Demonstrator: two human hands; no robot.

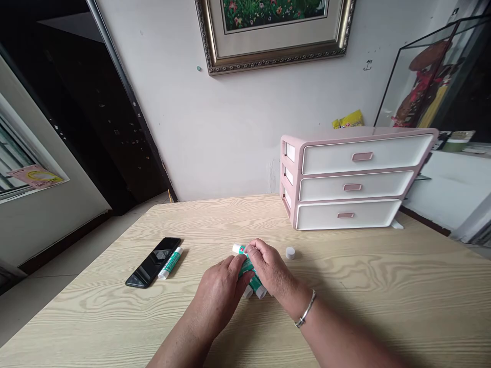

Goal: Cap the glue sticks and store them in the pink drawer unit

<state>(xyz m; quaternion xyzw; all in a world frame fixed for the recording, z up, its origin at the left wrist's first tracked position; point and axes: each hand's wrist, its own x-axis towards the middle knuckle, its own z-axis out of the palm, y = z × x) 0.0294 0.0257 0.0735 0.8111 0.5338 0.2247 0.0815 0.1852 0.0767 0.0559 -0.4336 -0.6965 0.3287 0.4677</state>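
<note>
My left hand (218, 291) and my right hand (270, 268) meet at the middle of the pale wood-grain table (345, 317), closed around a green-and-white glue stick (245, 267). Its white end pokes out at the top left of my fingers. Two more white stick ends (255, 291) show just below my hands, partly hidden, so I cannot tell how they join. A white round cap (290, 253) stands upright to the right of my right hand. Left of my hands, another glue stick (171, 263) lies beside a black smartphone (152, 262).
A pink-and-white three-drawer organizer (353, 179) stands at the table's back right. The table's left edge (76, 271) drops to a tiled floor. A silver bangle (306, 308) circles my right wrist. A framed picture (274, 36) hangs on the wall behind.
</note>
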